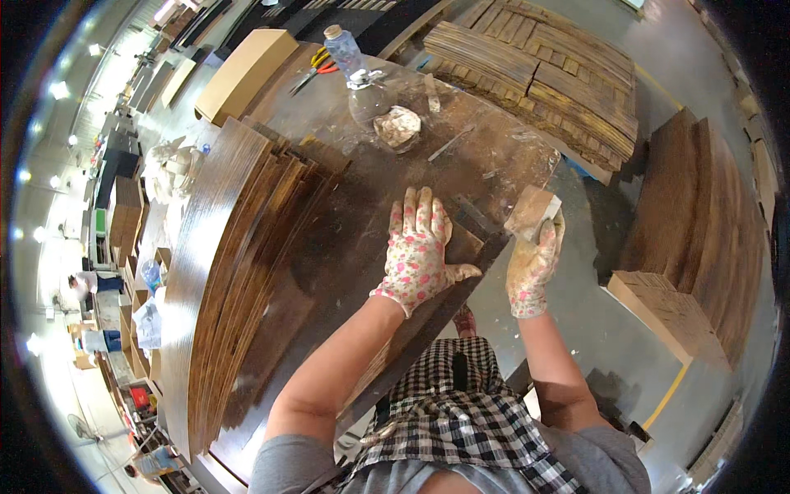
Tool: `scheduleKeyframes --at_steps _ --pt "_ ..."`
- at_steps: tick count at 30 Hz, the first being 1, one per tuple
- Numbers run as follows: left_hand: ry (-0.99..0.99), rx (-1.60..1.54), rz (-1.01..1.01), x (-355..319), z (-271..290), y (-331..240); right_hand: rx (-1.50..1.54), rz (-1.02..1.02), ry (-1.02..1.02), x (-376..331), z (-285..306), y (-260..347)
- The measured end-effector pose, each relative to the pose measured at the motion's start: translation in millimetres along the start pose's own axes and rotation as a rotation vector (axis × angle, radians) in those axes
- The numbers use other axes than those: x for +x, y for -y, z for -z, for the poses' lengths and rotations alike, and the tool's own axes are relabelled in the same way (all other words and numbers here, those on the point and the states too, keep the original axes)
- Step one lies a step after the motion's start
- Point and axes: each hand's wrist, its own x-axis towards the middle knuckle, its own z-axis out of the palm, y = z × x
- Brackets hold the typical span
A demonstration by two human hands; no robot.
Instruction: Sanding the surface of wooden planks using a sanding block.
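My left hand [418, 253], in a white glove with pink flowers, lies flat with its fingers stretched out on a dark brown wooden board [362, 222]. Off the board's right edge, my right hand [533, 262], in a stained glove of the same sort, is closed round a tan, worn block [532, 211] with a pale end, perhaps a sanding block. A crumpled whitish rag [398, 127] sits on the worktop beyond my left hand. Near it lies a thin flat strip [450, 143].
Dark curved boards [239, 272] stand stacked at my left. A clear plastic bottle [344, 51], red- and yellow-handled pliers [321, 64] and a long cardboard box [247, 74] are at the back. Wooden panels [535, 66] are piled far right, more boards [691, 206] at right. People [103, 281] are far left.
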Motion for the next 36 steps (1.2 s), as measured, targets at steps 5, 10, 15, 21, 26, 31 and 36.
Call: scheduleKeyframes --at_steps 5,10,15,21,26,31,36 --pt "0.098 -0.002 -0.092 17 -17 -16 -0.034 -0.045 -0.055 -6 27 -2" --pt "-0.040 -0.164 -0.448 28 -50 -23 -0.030 -0.031 -0.024 -4 36 6" --pt "0.101 -0.344 -0.690 6 -50 -20 -0.105 -0.039 -0.004 -2 47 23" --pt "-0.062 -0.136 0.146 -8 -10 -1 -0.199 0.005 -0.076 8 76 31" --pt "-0.050 -0.150 -0.077 12 -14 4 -0.192 -0.037 -0.021 -9 70 28" --pt "-0.111 -0.107 -0.468 14 -27 4 -0.155 -0.069 0.155 -34 11 23" --pt "-0.167 -0.192 -0.027 24 -14 8 0.049 -0.161 0.318 -39 -37 -4"
